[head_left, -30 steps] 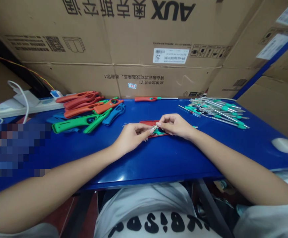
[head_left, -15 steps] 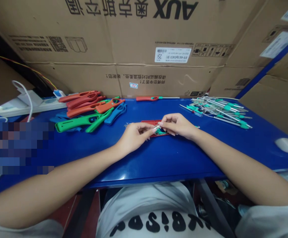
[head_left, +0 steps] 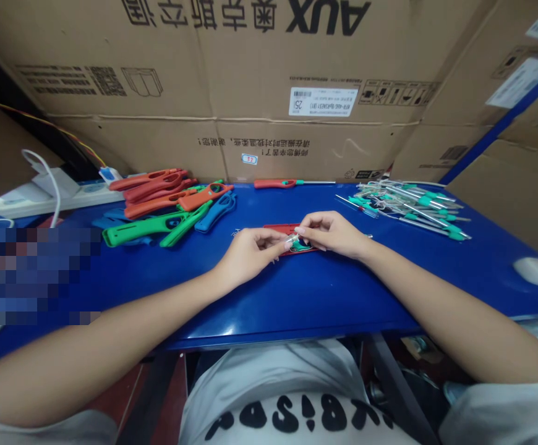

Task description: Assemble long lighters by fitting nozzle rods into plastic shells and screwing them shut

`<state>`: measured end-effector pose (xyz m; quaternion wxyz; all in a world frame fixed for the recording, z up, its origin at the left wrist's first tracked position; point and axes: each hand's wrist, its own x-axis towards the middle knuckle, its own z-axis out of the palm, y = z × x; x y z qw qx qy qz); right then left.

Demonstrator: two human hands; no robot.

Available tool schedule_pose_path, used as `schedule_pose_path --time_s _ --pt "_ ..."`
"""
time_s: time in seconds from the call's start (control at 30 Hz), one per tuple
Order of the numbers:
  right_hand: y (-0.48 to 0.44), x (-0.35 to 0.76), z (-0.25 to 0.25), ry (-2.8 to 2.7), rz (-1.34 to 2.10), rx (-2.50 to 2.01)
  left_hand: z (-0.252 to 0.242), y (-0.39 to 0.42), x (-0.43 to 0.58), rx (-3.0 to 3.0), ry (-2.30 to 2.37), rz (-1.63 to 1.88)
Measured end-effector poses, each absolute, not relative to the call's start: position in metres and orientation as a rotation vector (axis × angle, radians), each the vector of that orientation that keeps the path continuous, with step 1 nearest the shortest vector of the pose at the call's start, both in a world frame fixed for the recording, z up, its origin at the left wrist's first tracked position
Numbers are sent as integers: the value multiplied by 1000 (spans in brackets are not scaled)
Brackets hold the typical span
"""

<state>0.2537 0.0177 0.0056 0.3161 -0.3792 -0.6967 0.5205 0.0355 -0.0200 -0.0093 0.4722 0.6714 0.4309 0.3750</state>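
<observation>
Over the middle of the blue table, my left hand (head_left: 254,252) pinches a small shiny metal piece (head_left: 292,238) between thumb and fingers. The fingertips of my right hand (head_left: 330,233) are pressed together at the upper end of that piece; whatever is inside this pinch is too small to tell. Beneath both hands lies a red lighter casing (head_left: 273,228), partly covered by the fingers. A green plastic part (head_left: 302,244) with a thin wire shows between the hands, over the casing.
Red, green and blue lighter casings (head_left: 157,185) are heaped at the left. Several metal rods with green ends (head_left: 429,201) lie at the right. A red lighter with a rod (head_left: 273,184) rests along the cardboard (head_left: 157,142). A white power strip (head_left: 78,196) stands far left.
Very little differs. Both hands stay over the red casing, and the fingertips have shifted only slightly around the small metal piece.
</observation>
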Motion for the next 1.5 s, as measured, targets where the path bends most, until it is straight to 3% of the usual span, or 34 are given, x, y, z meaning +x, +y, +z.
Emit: schedule_pose_path --time_s 0.63,1.0,1.5 --pt "14 248 7 -1780 1336 -1086 -6 -20 35 1737 1059 909" --pt "21 250 4 -1664 1274 -1071 17 -15 13 2325 1223 674" --pt "28 254 -12 -1883 666 -1169 9 -17 16 2303 1198 688"
